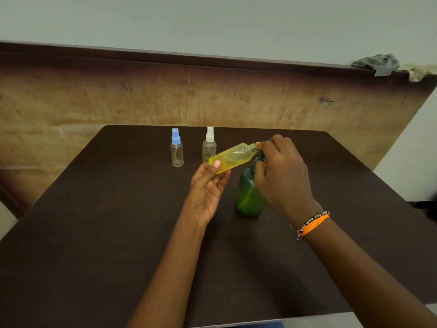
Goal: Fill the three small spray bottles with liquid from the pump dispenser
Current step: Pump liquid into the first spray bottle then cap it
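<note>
Unlabelled yellow bottle (pixel 233 156) pinched in left hand (pixel 208 185); right hand (pixel 281 171) gripping green dispenser (pixel 250 197) pump

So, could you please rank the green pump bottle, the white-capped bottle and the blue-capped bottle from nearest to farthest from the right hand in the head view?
1. Green pump bottle: directly under the right hand, which rests on its pump.
2. White-capped bottle: upright on the table, left of that hand, behind the tilted yellow bottle.
3. Blue-capped bottle: upright, farthest left.
</note>
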The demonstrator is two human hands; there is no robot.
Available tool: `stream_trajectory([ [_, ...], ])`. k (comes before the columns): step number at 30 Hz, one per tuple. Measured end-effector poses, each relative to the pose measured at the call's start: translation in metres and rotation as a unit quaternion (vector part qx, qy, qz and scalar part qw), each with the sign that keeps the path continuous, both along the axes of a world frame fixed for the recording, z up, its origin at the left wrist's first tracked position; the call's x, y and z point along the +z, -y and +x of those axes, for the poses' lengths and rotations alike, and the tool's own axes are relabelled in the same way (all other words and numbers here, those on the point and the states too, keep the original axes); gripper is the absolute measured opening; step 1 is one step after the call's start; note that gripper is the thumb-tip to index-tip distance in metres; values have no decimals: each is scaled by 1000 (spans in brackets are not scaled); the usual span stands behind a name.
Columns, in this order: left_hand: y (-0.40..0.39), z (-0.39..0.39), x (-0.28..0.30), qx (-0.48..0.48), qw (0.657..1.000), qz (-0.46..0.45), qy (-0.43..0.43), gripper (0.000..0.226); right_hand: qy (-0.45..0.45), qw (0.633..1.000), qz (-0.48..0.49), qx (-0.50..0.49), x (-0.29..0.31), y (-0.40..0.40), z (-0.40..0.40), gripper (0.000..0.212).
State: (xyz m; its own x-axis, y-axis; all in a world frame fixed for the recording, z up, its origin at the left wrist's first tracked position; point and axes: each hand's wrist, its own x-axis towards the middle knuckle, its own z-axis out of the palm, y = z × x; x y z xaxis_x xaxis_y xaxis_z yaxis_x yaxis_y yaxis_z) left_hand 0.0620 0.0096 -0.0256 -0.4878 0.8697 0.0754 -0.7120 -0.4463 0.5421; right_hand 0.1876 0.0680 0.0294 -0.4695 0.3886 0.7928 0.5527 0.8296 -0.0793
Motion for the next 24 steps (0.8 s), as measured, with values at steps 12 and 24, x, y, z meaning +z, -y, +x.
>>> stream_trajectory([
  [12, 1, -2, -1, -6, 1000, 4, -9, 23, 17, 1000, -9, 2, 4, -5, -4, 21],
  [24, -1, -3, -2, 2, 1000, 3, -12, 27, -99, 995, -8, 15, -28, -7, -9, 35],
])
